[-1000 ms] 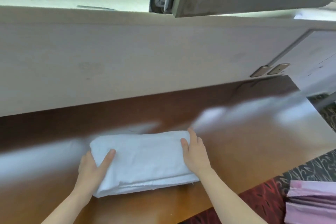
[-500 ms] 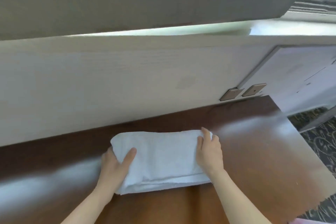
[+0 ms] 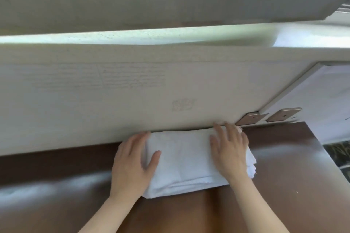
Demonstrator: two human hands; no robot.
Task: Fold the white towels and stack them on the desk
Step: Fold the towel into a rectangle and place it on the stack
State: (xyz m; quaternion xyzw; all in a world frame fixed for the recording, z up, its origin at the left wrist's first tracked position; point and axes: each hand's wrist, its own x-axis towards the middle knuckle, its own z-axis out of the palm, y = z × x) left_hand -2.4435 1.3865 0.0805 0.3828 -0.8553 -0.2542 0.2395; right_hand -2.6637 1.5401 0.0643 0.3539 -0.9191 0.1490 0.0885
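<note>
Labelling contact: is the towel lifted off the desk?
No, the folded white towel lies on the brown desk with the left hand and right hand flat on its ends.

Bare left hand (image 3: 130,164), bare right hand (image 3: 230,154), bare forearms (image 3: 254,206)

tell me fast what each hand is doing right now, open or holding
Left hand: open, fingers straight against the left end of the folded white towel, thumb on top.
Right hand: open, flat on the towel's right end.
</note>
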